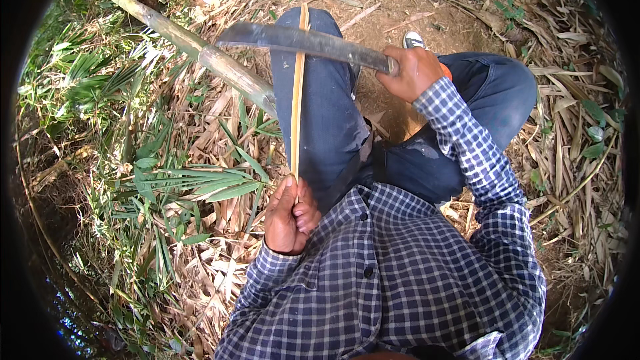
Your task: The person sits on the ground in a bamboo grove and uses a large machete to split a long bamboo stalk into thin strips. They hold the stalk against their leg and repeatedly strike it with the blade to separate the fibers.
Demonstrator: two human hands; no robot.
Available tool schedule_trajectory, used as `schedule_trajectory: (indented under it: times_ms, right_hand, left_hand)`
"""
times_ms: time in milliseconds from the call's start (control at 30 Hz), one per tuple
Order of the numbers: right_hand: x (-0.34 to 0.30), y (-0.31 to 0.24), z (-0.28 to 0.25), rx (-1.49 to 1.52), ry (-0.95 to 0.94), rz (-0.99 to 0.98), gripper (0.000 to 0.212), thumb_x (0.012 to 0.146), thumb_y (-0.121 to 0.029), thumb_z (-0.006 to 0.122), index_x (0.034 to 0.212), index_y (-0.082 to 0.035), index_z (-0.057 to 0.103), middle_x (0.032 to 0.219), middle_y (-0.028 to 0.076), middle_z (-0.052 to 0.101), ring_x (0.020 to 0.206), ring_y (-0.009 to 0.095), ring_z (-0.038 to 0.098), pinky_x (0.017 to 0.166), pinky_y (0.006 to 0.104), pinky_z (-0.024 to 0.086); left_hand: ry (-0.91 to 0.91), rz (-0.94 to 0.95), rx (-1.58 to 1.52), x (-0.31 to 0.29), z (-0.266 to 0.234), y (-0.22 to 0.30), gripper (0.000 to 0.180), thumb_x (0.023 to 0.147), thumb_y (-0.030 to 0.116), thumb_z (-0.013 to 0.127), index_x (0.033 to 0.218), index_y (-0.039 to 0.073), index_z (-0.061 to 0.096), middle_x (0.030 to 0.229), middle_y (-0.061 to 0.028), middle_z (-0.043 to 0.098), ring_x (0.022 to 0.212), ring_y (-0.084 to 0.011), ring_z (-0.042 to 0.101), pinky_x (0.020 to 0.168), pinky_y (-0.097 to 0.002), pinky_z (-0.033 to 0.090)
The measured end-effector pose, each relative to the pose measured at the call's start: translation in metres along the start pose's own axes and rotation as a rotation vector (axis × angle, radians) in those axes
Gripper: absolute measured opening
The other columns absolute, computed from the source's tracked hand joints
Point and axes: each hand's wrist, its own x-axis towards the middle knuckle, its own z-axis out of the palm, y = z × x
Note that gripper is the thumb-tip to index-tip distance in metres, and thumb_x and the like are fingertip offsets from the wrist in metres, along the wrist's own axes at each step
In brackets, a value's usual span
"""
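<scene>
A long, narrow bamboo strip (297,107), pale yellow, lies lengthwise along my left thigh. Its near end is pinched between the thumb and fingers of my left hand (288,217), close to my body. My right hand (415,72) is wrapped round the handle of a machete (300,41), and the handle is mostly hidden in the grip. The broad dark blade points left and crosses over the strip above my knee. Whether the blade touches the strip, I cannot tell.
A thick bamboo pole (200,53) slants from the far left down to my left leg. Green bamboo leaves (213,183) and dry leaf litter (200,267) cover the ground at left. More dry leaves (573,153) lie at right. A shoe (413,40) shows beyond my right hand.
</scene>
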Motion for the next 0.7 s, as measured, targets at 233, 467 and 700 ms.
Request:
schedule_trajectory:
  times_ms: [233,467,700]
  right_hand:
    - [-0.005,-0.004,0.004,0.018,-0.02,-0.068,0.029,0.074,-0.026,0.07,0.097,-0.009,0.07,0.064,0.017,0.065,0.062,0.036,0.066,0.062,0.0462,0.054]
    - [0.022,0.023,-0.01,0.107,0.032,0.263,0.03,0.078,-0.031,0.067,0.096,-0.006,0.072,0.067,0.019,0.067,0.062,0.034,0.068,0.065,0.0451,0.056]
    - [-0.049,-0.018,0.008,0.179,-0.034,-0.149,0.027,0.07,-0.024,0.072,0.087,-0.003,0.068,0.064,0.02,0.064,0.06,0.038,0.065,0.056,0.0436,0.052]
  left_hand:
    - [-0.002,-0.009,0.007,-0.001,-0.008,-0.005,0.03,0.107,0.031,0.035,0.088,0.011,0.045,0.062,0.0041,0.032,0.045,-0.0059,0.025,0.041,-0.0204,0.025]
    - [0.05,0.057,0.143,-0.001,-0.012,-0.009,0.03,0.107,0.031,0.036,0.088,0.009,0.046,0.061,0.0042,0.033,0.046,-0.0051,0.024,0.041,-0.0208,0.023]
    - [0.113,0.205,0.31,0.036,0.003,-0.003,0.026,0.106,0.03,0.043,0.094,0.008,0.05,0.062,0.0054,0.035,0.044,-0.0031,0.025,0.039,-0.0201,0.023]
